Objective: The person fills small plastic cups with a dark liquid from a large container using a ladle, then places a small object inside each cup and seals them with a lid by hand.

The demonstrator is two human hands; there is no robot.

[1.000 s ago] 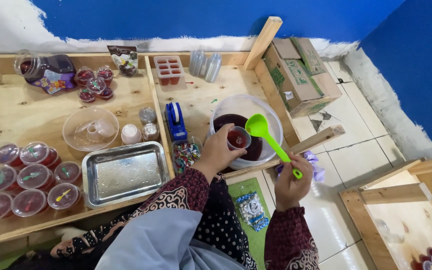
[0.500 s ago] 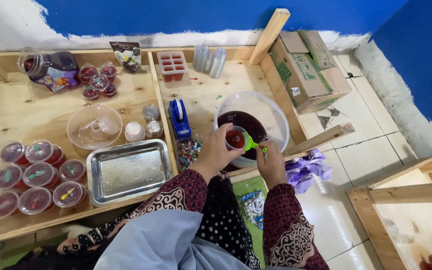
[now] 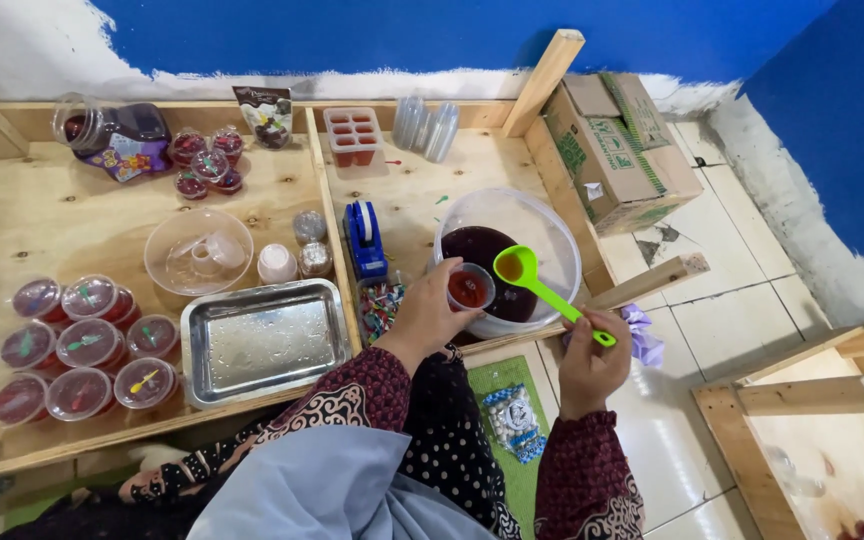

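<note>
far left: we see lidded cups (image 3: 70, 345) of dark red jelly clustered on the wooden tabletop (image 3: 42, 215), small picks on the lids
back left: jar (image 3: 112, 135) lying on its side, a few more filled cups (image 3: 207, 160) beside it
left middle: clear bowl (image 3: 198, 250), then a steel tray (image 3: 264, 340) just in front of it
divider zone: three small containers (image 3: 297, 250) near the tray, blue tape dispenser (image 3: 364, 240) right of them, coloured picks (image 3: 380, 305) below it
back centre: red mould tray (image 3: 354, 135), stack of clear cups (image 3: 426, 128)
left hand (image 3: 427, 315): grip clamped on a small cup (image 3: 470, 288) of red liquid, we see it held at the near rim of the big bowl
big bowl (image 3: 512, 250): clear plastic, dark red liquid inside, right part of the tabletop
right hand (image 3: 592, 365): grip closed on the handle end of a green ladle (image 3: 542, 290)
ladle position: scoop raised over the bowl, just right of the small cup, not touching it as far as we can tell
right: cardboard box (image 3: 617, 150) on the tiled floor (image 3: 732, 320), purple wrapper (image 3: 642, 340) by the right hand
lap: bag of white beads (image 3: 514, 420) on a green mat (image 3: 497, 385)
</note>
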